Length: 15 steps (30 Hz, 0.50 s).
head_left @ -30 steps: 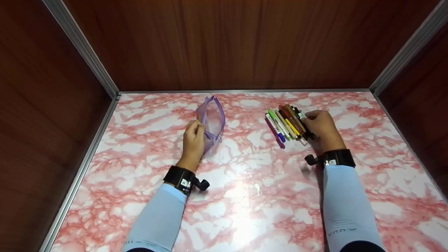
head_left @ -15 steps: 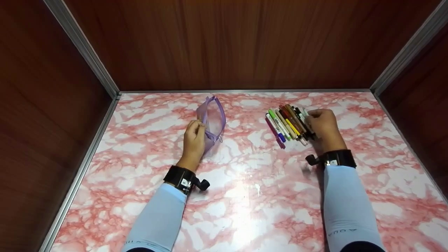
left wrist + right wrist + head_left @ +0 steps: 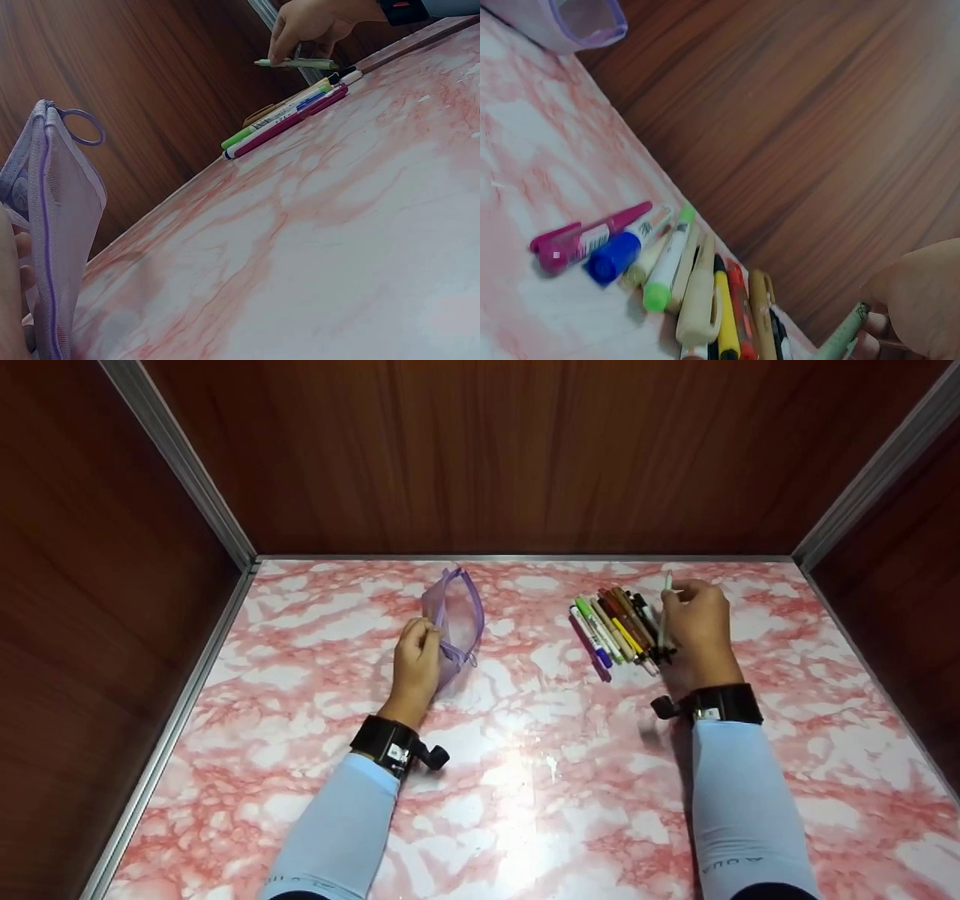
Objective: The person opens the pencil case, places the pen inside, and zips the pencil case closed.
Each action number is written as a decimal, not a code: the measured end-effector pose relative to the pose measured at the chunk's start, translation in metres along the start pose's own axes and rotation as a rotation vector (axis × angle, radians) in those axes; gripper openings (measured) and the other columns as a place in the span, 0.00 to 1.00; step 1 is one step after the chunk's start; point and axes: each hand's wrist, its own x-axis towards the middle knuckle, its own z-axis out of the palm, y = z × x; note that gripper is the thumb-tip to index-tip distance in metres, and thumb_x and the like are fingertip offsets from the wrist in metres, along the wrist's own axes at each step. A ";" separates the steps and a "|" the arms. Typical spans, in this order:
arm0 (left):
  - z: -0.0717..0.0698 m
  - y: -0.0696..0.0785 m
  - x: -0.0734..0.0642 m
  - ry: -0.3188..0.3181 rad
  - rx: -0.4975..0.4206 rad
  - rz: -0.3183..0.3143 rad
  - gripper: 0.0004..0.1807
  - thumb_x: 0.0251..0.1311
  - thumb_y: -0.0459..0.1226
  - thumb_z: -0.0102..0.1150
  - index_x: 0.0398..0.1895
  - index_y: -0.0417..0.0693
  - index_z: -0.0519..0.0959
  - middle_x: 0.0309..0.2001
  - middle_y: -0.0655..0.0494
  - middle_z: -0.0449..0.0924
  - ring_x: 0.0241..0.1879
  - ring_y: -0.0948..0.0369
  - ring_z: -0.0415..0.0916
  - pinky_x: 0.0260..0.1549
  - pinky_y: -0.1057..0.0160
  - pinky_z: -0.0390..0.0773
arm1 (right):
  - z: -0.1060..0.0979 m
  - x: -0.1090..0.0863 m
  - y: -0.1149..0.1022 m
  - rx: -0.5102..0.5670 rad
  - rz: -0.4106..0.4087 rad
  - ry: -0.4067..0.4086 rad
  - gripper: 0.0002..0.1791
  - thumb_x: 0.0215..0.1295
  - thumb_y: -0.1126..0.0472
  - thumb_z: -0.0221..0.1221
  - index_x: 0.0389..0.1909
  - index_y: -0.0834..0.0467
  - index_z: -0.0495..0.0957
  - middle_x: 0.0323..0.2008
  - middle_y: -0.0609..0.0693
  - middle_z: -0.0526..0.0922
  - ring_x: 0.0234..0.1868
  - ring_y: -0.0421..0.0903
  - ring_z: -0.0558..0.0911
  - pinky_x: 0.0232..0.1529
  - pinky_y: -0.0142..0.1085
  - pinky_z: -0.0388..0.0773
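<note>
Dark wood-grain panels [image 3: 480,457] wall in a red-and-white marbled tabletop [image 3: 540,795], where a person in pale blue sleeves [image 3: 750,802] works with both hands. Left of centre, toward the far edge, a translucent purple mesh pouch [image 3: 461,615] gapes open to the right. It looks light and limp, likely to sag without support; the firmer zipped rim seems the best place to grip. To the right, also toward the far edge, pens and markers [image 3: 615,626] lie slanted side by side in a tight row, a magenta pen [image 3: 590,649] at its left end. Their barrels look stiff, smooth and light, sturdy enough but apt to roll or slip if nudged.

The left hand [image 3: 417,656] grips the pouch by the left side of its mouth, fingers curled over the edge. The right hand [image 3: 699,619] pinches a pale green pen [image 3: 668,580] at the row's right end, thumb and fingers on the barrel, one tip pointing up and away; a mid-barrel hold should balance it best. A small purple pull ring [image 3: 102,129] hangs at the pouch's zipper.
</note>
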 end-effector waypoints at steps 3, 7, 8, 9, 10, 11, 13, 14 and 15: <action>0.001 0.000 0.000 -0.008 0.015 0.000 0.09 0.79 0.29 0.55 0.42 0.32 0.83 0.45 0.43 0.80 0.45 0.58 0.74 0.48 0.67 0.75 | 0.000 0.000 -0.008 0.026 -0.020 0.020 0.21 0.82 0.57 0.61 0.65 0.65 0.88 0.45 0.62 0.88 0.26 0.28 0.80 0.33 0.24 0.77; 0.001 0.001 0.000 0.001 0.023 0.007 0.09 0.78 0.28 0.55 0.40 0.33 0.82 0.42 0.45 0.78 0.43 0.58 0.73 0.46 0.67 0.74 | 0.006 0.000 -0.018 0.127 -0.008 0.001 0.21 0.81 0.59 0.63 0.65 0.67 0.88 0.44 0.59 0.89 0.28 0.28 0.86 0.35 0.24 0.84; 0.001 0.001 0.000 0.004 0.024 0.007 0.09 0.78 0.28 0.55 0.40 0.33 0.82 0.42 0.44 0.78 0.43 0.58 0.74 0.46 0.67 0.74 | 0.008 0.000 -0.021 0.142 -0.006 -0.005 0.21 0.81 0.59 0.64 0.65 0.67 0.87 0.45 0.60 0.90 0.29 0.29 0.87 0.36 0.24 0.85; 0.001 0.002 0.000 0.004 0.025 0.006 0.09 0.78 0.29 0.55 0.40 0.33 0.82 0.43 0.44 0.78 0.43 0.58 0.74 0.46 0.67 0.74 | 0.010 0.000 -0.024 0.152 -0.007 -0.009 0.21 0.81 0.59 0.64 0.65 0.68 0.87 0.45 0.60 0.90 0.29 0.29 0.88 0.37 0.24 0.85; 0.001 0.002 0.000 0.002 0.024 0.003 0.09 0.78 0.29 0.55 0.40 0.33 0.82 0.43 0.44 0.79 0.44 0.58 0.74 0.46 0.67 0.75 | 0.013 0.001 -0.027 0.166 -0.006 -0.011 0.21 0.80 0.59 0.65 0.65 0.68 0.88 0.45 0.59 0.90 0.30 0.30 0.88 0.36 0.24 0.86; 0.001 0.002 0.001 0.000 0.025 -0.002 0.09 0.78 0.29 0.55 0.40 0.33 0.82 0.44 0.44 0.79 0.44 0.58 0.75 0.47 0.67 0.75 | 0.016 0.001 -0.030 0.179 -0.006 -0.014 0.21 0.80 0.60 0.66 0.64 0.68 0.88 0.44 0.58 0.91 0.30 0.31 0.88 0.36 0.25 0.87; 0.001 0.002 0.001 -0.001 0.028 -0.010 0.09 0.79 0.30 0.55 0.41 0.33 0.82 0.46 0.43 0.80 0.46 0.58 0.76 0.48 0.67 0.77 | 0.023 0.001 -0.036 0.218 -0.006 -0.020 0.20 0.78 0.61 0.66 0.62 0.69 0.88 0.38 0.53 0.91 0.28 0.32 0.88 0.34 0.26 0.87; 0.001 0.002 0.001 -0.003 0.029 -0.014 0.09 0.79 0.30 0.55 0.41 0.33 0.83 0.47 0.43 0.81 0.46 0.58 0.76 0.48 0.67 0.77 | 0.026 0.001 -0.040 0.243 -0.003 -0.029 0.19 0.78 0.62 0.66 0.62 0.69 0.89 0.35 0.49 0.90 0.27 0.33 0.87 0.33 0.26 0.88; 0.000 0.002 0.000 -0.005 0.030 -0.017 0.09 0.80 0.30 0.55 0.42 0.33 0.83 0.47 0.43 0.81 0.46 0.58 0.76 0.48 0.66 0.77 | 0.030 0.000 -0.044 0.277 0.004 -0.042 0.19 0.78 0.62 0.66 0.61 0.70 0.89 0.32 0.45 0.89 0.26 0.33 0.87 0.32 0.27 0.88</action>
